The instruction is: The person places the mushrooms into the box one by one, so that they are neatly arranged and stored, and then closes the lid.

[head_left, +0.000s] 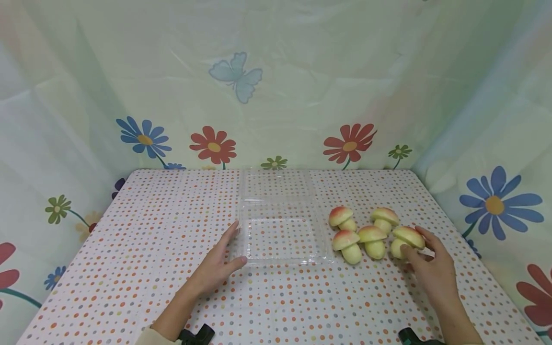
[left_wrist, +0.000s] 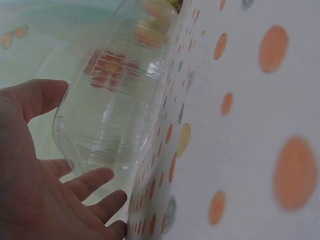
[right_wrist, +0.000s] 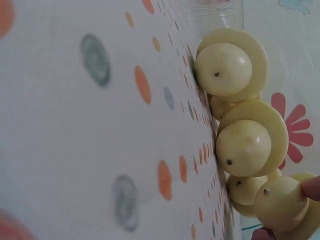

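A right hand (head_left: 435, 273), lower right of the frame, pinches a mushroom (head_left: 408, 238), stem angled lower left, between thumb and fingers. Leftward beyond four more mushrooms (head_left: 373, 242), a clear box (head_left: 284, 261) sits at centre, the nearer left hand (head_left: 215, 268) touching it, fingers apart.

Clear container (head_left: 280, 239): transparent plastic, rectangular, open, lid laid back toward the desk's (head_left: 276, 306) far side; left hand (head_left: 217, 268) at its left edge.
Left pair: rear mushroom (head_left: 339, 215) and front mushroom (head_left: 345, 241), caps reddest, right of container.
Middle mushroom (head_left: 373, 234): yellow-green, red-blushed cap, stem toward front.
Rear right mushroom (head_left: 385, 215): paler cap.
Rightmost mushroom (head_left: 408, 236): pinched by right hand (head_left: 433, 268); dark-spotted stem end.
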Motion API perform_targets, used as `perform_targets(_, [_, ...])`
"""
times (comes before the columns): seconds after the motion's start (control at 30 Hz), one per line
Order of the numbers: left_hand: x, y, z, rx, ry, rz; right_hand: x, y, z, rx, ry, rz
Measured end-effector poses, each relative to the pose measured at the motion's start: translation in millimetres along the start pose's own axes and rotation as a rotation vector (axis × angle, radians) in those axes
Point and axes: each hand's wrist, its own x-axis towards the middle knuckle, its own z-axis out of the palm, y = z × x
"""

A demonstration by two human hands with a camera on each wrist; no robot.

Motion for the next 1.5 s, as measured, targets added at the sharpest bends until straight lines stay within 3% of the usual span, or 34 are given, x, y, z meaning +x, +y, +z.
perform_targets(0.73, [2.5,1.3,1.4,0.003,0.003,0.014,-2.2,-17.8,0.1,-0.019,0.098,-0.109])
perform_targets(1.5, [1.3,-1.1,0.9,-0.007,0.004,-0.01,-7.1,-40.9,11.8,-0.03,0.103,-0.266])
